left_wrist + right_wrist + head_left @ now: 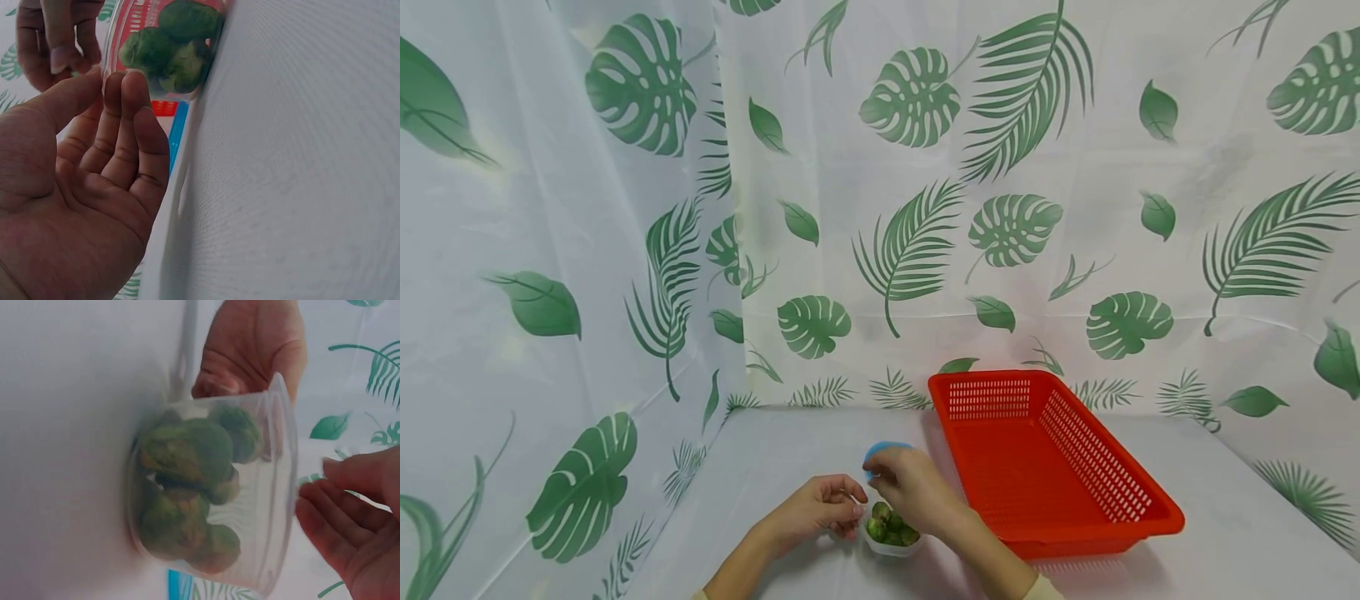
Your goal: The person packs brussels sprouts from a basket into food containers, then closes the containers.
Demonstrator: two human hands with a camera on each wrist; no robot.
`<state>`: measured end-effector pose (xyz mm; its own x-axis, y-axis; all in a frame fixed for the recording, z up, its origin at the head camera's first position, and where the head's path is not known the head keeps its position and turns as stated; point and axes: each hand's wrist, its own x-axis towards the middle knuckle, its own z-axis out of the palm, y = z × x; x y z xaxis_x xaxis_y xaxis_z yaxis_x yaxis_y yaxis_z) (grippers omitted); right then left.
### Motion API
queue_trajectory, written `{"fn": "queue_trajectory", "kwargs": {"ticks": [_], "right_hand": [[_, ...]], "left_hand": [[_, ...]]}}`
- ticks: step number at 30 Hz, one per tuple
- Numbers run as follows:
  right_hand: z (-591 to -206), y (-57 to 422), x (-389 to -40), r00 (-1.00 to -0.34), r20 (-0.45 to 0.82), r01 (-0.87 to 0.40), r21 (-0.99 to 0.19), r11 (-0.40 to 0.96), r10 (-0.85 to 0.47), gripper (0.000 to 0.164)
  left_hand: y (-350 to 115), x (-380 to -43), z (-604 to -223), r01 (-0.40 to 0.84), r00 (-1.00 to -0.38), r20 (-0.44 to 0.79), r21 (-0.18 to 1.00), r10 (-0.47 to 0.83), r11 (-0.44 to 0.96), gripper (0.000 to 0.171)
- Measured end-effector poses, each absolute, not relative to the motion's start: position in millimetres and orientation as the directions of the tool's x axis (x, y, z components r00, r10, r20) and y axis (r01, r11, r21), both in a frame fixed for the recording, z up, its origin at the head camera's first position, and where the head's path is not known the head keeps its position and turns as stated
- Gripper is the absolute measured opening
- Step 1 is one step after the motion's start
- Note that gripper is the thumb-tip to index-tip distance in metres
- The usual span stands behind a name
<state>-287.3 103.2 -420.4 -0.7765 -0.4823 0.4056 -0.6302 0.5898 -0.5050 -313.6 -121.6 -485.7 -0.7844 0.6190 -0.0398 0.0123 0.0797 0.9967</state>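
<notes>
Several green Brussels sprouts [887,527] lie in a small clear plastic container [891,550] standing on the table. My left hand [827,508] is at the container's left side, thumb and fingertips pinching its rim [111,50]. Above the far part of the container hovers my right hand [917,487], its fingers loosely bent with nothing seen between them. In the right wrist view, the right hand [359,519] is close to the open top, and sprouts [187,487] show through the clear wall.
A large red plastic basket [1120,467] stands to the right of the container. Behind the right hand a blue rounded thing [886,447] is partly hidden. Leaf-patterned sheets [910,250] hang at the back and left of the white table [790,442].
</notes>
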Motion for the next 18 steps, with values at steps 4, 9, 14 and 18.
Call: {"fn": "queue_trajectory", "kwargs": {"ticks": [4, 9, 14, 18], "right_hand": [[-423.6, 100.1, -287.1, -0.775, 0.471, -0.632, -0.564, 0.531, -0.422, 0.017], [-428.3, 97.7, -288.4, -0.787, 0.507, -0.617, -0.629, 0.473, -0.352, 0.023], [-435.8, 97.5, -293.9, -0.819, 0.508, -0.573, -0.705, 0.417, -0.267, 0.025], [-441.3, 98.8, -299.2, -0.851, 0.498, -0.52, -0.759, 0.392, -0.164, 0.024]], "left_hand": [[-121.0, -313.5, -485.6, 0.012, -0.789, -0.039, 0.997, 0.614, 0.079, 0.024], [-121.6, -313.7, -484.9, 0.016, -0.791, -0.034, 0.997, 0.61, 0.077, 0.026], [-122.9, -314.9, -483.5, 0.034, -0.807, -0.025, 0.996, 0.59, 0.088, 0.033], [-123.6, -317.0, -480.4, 0.074, -0.83, -0.003, 0.991, 0.558, 0.115, 0.038]]}}
